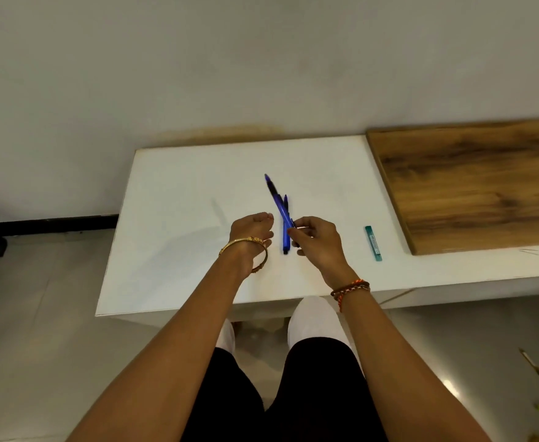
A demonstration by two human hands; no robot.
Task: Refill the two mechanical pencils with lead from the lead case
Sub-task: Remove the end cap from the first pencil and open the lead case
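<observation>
At the centre of the frame the right hand (317, 242) has its fingers curled, thumb and forefinger pinching the lower end of one blue mechanical pencil (277, 199), which slants up and to the left with its tip raised and blurred. The second blue pencil (285, 237) lies nearly upright in the frame on the white table (179, 250), crossing under the first, just left of the right hand's fingers. The left hand (252, 229) hovers just left of the pencils, fingers loosely curled and holding nothing. The teal lead case (373, 243) lies flat on the table, apart to the right of the right hand, near a wooden board (472, 183).
</observation>
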